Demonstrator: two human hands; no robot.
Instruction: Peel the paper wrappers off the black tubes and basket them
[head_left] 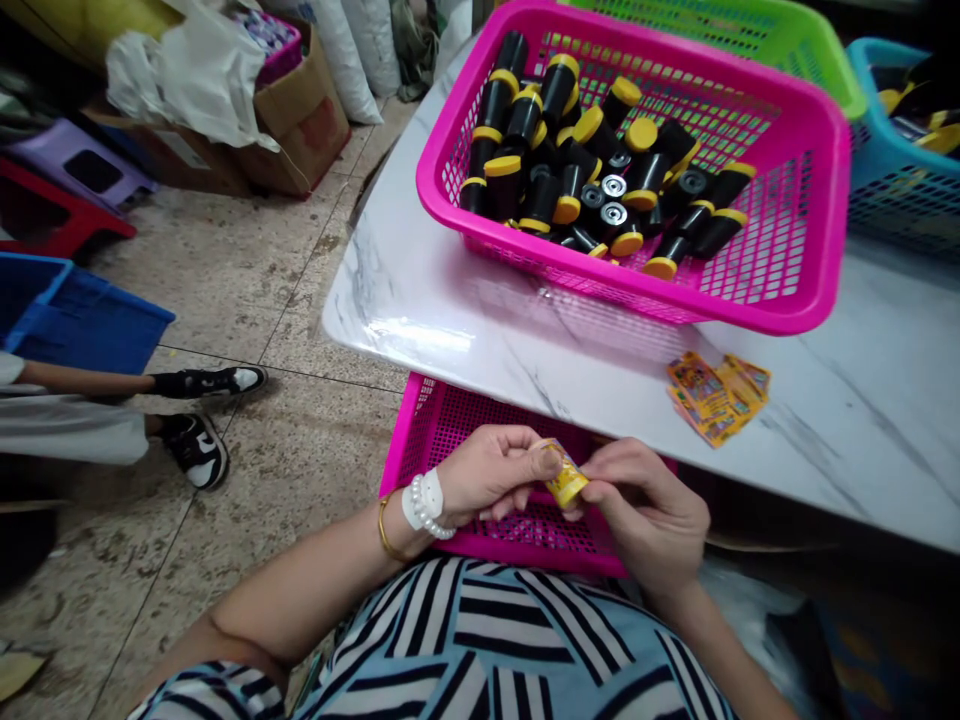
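My left hand (487,475) and my right hand (645,510) are held together above a pink plastic basket (427,450) on my lap. Between their fingers is a small yellow-labelled cylinder (562,474), partly hidden by them. On the marble table, a magenta mesh basket (630,290) holds several black bottles with yellow caps (570,190), lying jumbled. A small pile of orange-yellow printed labels (716,397) lies on the marble tabletop (840,400), just beyond my right hand.
A green basket (750,30) and a blue basket (892,170) stand at the far side of the table. To the left, a person's legs in black-and-white sneakers (195,420) stand by a blue crate (82,315). Cardboard boxes, sacks and stools lie on the tiled floor beyond.
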